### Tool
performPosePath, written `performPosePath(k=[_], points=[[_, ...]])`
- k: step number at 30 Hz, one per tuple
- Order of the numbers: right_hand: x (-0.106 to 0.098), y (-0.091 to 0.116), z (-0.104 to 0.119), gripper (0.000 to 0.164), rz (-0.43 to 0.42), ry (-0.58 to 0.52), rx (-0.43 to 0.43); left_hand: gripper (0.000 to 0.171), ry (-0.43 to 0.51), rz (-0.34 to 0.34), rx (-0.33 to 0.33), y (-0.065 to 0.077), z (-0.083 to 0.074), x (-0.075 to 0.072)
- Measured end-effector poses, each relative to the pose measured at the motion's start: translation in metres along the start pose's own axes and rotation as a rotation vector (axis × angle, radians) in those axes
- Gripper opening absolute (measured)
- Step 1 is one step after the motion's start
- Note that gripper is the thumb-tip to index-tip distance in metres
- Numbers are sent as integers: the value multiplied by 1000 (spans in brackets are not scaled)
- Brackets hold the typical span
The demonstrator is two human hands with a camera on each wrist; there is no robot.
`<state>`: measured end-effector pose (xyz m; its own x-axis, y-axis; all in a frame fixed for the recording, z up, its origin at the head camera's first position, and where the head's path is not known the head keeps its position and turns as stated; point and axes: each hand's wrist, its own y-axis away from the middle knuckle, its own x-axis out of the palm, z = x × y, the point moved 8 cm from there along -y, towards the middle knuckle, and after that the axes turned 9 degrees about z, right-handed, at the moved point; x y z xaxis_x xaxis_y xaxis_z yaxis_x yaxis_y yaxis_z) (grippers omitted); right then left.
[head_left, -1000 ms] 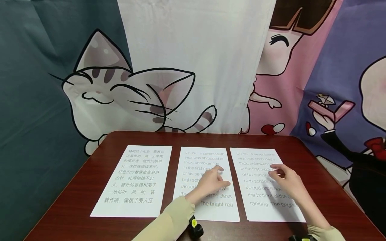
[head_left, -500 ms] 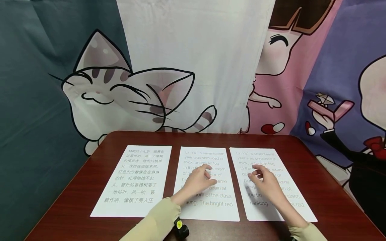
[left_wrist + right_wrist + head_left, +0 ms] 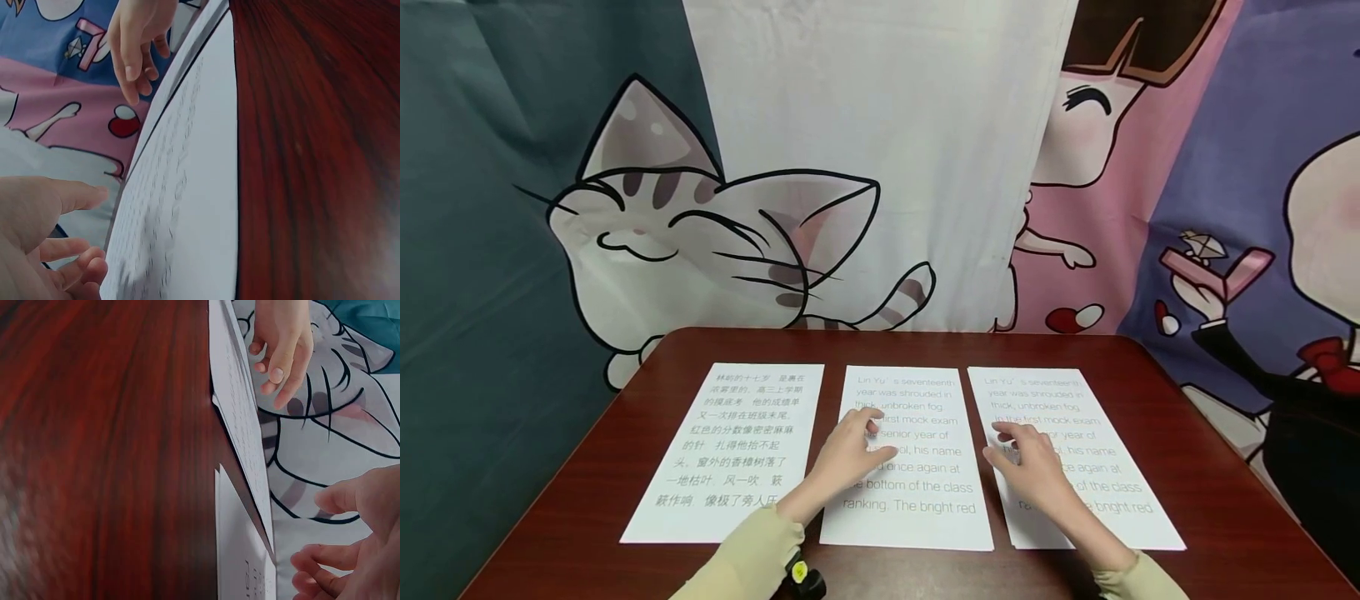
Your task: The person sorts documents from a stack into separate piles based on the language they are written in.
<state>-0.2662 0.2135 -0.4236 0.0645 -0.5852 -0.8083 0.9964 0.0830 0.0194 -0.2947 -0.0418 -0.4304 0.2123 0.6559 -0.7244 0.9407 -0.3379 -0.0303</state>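
Observation:
Three stacks or sheets of printed paper lie side by side on the table. The left sheet [image 3: 730, 454] carries Chinese text; the middle sheet [image 3: 925, 454] and the right sheet [image 3: 1097, 467] carry English text. Over the left part of the middle sheet hovers my left hand [image 3: 844, 454], thumb and fingers apart, holding nothing. My right hand [image 3: 1032, 462] is above the left part of the right sheet, its fingers loosely bent with a gap to the thumb. Both wrist views show the hands [image 3: 59, 234] [image 3: 350, 544] raised off the paper. Some printed lines are hidden beneath them.
The dark red wooden table [image 3: 895, 571] has rounded far corners. Behind it hangs a cartoon backdrop [image 3: 880, 100] with a cat and figures. A small black camera [image 3: 808, 579] is strapped at the left wrist. Narrow strips of table separate the papers.
Both hands have drifted to the left above the papers, the left from the middle sheet's centre to its left side, the right toward the right sheet's left edge. The papers stay put.

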Motion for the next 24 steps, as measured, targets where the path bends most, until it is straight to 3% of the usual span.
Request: performPosePath(k=[6, 11, 24], points=[[12, 0, 4, 47, 46, 34, 7, 53, -17, -29, 14, 10, 13, -12], [18, 1, 6, 46, 59, 39, 13, 54, -11, -44, -13, 16, 25, -18], [22, 3, 15, 47, 64, 73, -6, 53, -30, -77, -50, 25, 45, -29]])
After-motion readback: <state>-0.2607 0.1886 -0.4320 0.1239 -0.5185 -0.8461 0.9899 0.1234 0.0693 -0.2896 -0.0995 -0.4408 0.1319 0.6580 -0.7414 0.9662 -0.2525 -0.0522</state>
